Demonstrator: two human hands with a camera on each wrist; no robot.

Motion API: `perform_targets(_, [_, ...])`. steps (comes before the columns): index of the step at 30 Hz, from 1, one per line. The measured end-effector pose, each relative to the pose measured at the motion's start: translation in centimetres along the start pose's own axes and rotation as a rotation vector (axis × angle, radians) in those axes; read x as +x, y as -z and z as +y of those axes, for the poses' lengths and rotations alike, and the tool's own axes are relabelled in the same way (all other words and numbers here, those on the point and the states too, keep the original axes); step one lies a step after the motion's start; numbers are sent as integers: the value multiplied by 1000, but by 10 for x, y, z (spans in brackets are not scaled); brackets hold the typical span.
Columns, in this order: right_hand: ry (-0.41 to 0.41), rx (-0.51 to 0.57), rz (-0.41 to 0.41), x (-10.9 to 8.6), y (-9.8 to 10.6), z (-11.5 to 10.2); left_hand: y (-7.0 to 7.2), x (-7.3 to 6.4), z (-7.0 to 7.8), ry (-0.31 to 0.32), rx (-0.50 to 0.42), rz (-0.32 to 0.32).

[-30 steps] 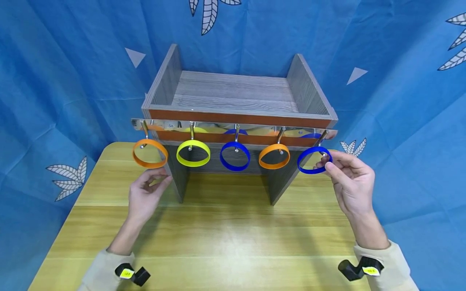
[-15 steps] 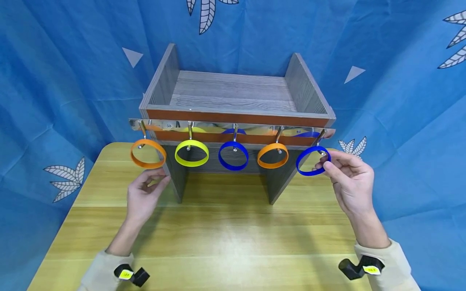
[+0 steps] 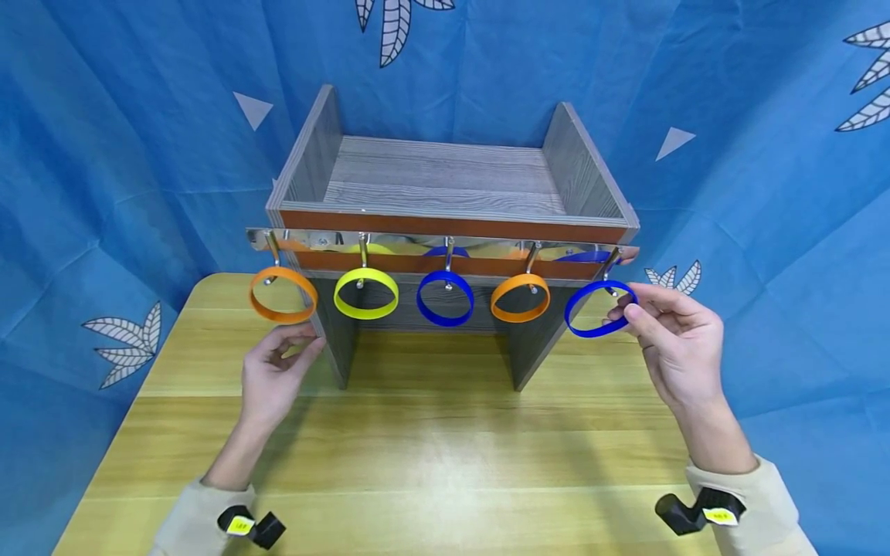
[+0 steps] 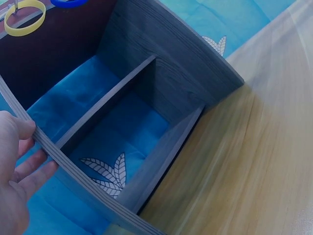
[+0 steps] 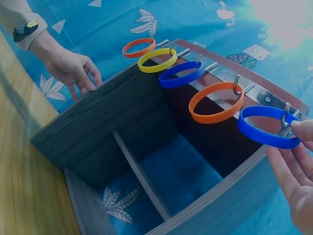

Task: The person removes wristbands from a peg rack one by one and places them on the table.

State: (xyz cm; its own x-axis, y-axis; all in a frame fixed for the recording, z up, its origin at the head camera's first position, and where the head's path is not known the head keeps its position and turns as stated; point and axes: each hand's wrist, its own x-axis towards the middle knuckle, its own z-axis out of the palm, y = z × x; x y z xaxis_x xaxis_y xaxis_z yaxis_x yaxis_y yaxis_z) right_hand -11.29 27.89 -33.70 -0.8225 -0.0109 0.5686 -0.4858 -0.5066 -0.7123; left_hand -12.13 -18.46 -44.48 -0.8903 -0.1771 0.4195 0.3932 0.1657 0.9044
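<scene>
My right hand (image 3: 681,351) pinches a blue silicone wristband (image 3: 592,333) at its right side, between thumb and fingertips. That band surrounds the upturned end of the rightmost hook on a shiny metal rail (image 3: 403,242). Along the other hooks hang an orange wristband (image 3: 283,317), a yellow one, another blue wristband (image 3: 445,320) and a second orange one. The rail runs across the front of a grey wood-grain shelf (image 3: 445,170). At the shelf's left side panel (image 4: 73,171), my left hand (image 3: 274,374) holds the edge, with the thumb on the edge and fingers along the outer face.
The shelf stands on a light wooden table (image 3: 445,463). A blue cloth (image 3: 139,116) with leaf prints hangs behind and at both sides. Inside the shelf, a divider (image 5: 142,178) shows in the right wrist view.
My right hand has shifted slightly to the right, and the blue wristband it pinches is drawn out and tilted that way. The left hand keeps its place on the shelf.
</scene>
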Motion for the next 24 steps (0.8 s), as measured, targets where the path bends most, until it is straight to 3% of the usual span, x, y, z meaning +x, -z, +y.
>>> perform_targets(24, [-31, 5, -39, -2, 2, -21, 0, 0, 0, 14, 5, 2])
